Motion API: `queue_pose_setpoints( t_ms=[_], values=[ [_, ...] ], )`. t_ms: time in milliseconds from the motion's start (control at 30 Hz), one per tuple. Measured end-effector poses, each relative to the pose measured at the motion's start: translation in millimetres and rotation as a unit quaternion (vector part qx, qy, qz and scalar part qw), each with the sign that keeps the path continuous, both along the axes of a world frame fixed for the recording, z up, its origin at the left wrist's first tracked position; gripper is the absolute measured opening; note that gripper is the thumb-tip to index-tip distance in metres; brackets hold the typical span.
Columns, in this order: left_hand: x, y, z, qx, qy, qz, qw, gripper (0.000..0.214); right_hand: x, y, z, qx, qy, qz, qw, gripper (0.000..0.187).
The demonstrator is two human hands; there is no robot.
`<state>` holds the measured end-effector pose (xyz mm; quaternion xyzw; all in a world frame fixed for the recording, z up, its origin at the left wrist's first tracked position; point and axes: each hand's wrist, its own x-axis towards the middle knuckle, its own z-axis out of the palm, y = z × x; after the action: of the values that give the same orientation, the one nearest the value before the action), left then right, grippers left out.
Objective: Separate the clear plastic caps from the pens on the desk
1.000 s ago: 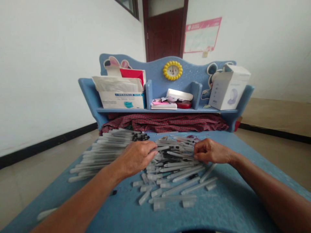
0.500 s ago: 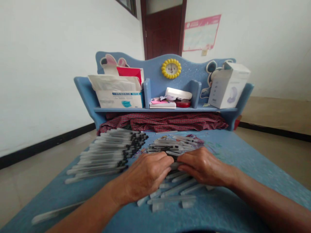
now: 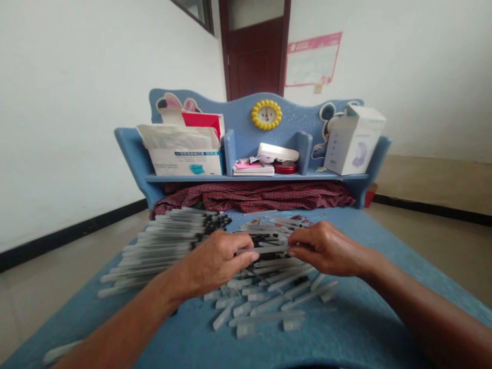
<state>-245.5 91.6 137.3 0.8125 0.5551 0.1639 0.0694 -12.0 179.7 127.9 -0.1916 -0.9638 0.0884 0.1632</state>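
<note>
A translucent pen barrel (image 3: 272, 249) is stretched level between my two hands above a loose pile. My left hand (image 3: 219, 260) pinches its left end between thumb and fingers. The right end sits in the closed fingertips of my right hand (image 3: 326, 249). Under and in front of them lie scattered frosted pen barrels (image 3: 280, 277) and short clear caps (image 3: 246, 329). To the left, pens with black ends (image 3: 165, 241) are laid side by side in a thick row. The pen's tips are partly hidden by my fingers.
The blue table (image 3: 346, 328) has a raised shelf (image 3: 253, 179) at its back. On it stand a mask box (image 3: 184, 161), a white box (image 3: 355, 141) and a yellow flower-shaped clock (image 3: 266, 114). Checked cloth (image 3: 253, 197) is bunched beneath. A single pen (image 3: 61, 352) lies near left.
My hands have drawn apart, the left one moving left, and the pen between them now shows. The view has shifted slightly.
</note>
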Motion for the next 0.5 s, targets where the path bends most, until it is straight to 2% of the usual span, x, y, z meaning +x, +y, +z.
queue_pose_setpoints(
  t_ms=[100, 233, 300, 367, 433, 500],
  values=[
    [7.9, -1.2, -0.2, -0.047, -0.050, 0.009, 0.998, 0.025, 3.4, -2.4, 6.8, 0.006, -0.044, 0.013, 0.999, 0.022],
    [22.3, -4.5, -15.5, -0.177, -0.139, 0.018, 0.974, 0.026, 18.5, -3.6, 7.7, -0.004, -0.086, 0.018, 0.996, 0.025],
    [31.7, -7.1, -22.0, -0.158, -0.131, -0.001, 0.979, 0.026, 26.9, -7.6, 6.1, -0.009, -0.098, 0.013, 0.995, 0.025],
    [41.7, -12.2, -21.0, -0.087, -0.079, -0.045, 0.992, 0.026, 35.1, -17.0, 6.0, -0.019, -0.105, 0.010, 0.994, 0.026],
    [49.7, -23.0, -11.9, -0.027, -0.020, -0.095, 0.995, 0.027, 45.9, -31.2, 7.8, -0.034, -0.106, 0.024, 0.993, 0.027],
    [51.8, -41.0, 1.2, -0.009, 0.022, -0.132, 0.991, 0.030, 63.4, -45.6, 9.6, -0.038, -0.085, 0.037, 0.995, 0.027]
  ],
)
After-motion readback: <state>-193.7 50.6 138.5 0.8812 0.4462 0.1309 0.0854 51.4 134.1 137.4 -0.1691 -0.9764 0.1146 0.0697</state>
